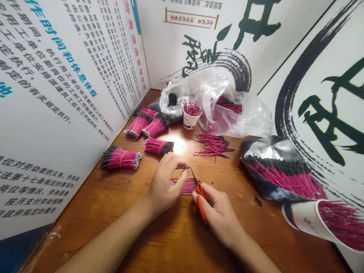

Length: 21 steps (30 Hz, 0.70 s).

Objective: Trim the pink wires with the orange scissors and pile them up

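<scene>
My left hand is closed in a pinch on a thin dark wire, with most of it hidden by the fingers. In my right hand are small scissors with orange handles; their dark blades point up and away, close to the left fingertips. Whether the blades touch the wire I cannot tell. Below the pinch, a row of pink wires lies side by side on the wooden table, partly covered by my left thumb.
Rubber-banded bundles of pink wires with black ends lie at the left. Loose wires are scattered farther back. A paper cup of wires stands beside plastic bags. Right are an open bag of wires and a tipped cup.
</scene>
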### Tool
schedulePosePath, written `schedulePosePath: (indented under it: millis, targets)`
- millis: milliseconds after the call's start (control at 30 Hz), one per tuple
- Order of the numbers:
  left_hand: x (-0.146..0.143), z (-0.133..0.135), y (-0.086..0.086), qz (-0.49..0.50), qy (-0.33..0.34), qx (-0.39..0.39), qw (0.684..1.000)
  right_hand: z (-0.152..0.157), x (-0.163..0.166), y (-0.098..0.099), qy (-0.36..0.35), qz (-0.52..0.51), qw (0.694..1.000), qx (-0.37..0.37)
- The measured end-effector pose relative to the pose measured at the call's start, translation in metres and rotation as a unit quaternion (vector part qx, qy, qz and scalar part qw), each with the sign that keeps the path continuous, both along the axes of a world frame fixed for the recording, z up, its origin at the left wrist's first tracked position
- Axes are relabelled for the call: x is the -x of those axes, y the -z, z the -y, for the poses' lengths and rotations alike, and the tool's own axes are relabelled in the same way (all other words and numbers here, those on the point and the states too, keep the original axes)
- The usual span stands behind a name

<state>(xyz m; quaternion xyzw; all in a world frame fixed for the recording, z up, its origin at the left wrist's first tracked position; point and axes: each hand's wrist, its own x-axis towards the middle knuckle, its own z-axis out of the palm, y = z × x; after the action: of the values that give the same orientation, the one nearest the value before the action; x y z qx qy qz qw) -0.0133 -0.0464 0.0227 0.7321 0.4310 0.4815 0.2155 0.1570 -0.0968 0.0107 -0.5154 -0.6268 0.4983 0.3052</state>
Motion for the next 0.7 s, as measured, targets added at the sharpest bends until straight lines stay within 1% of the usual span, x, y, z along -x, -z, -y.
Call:
schedulePosePath:
  millis: [267,500,700]
  targets:
    - [0.0003,-0.0001,-0.0004,0.005,-0.001,0.005,1.000,-0.0011,-0.0019,-0.0005,0.012,-0.020,1.000,0.000]
    - [-0.0006,-0.0007,0.0001,0.013,0.003,0.012,1.000,-0.0007,-0.0031,0.0031,0.006,0.000,1.000,-0.007]
    - [0.0000,-0.0005,0.0000,0.017,0.011,0.016,1.000,-0.0004,-0.0027,0.0009,0.001,0.007,1.000,-0.004]
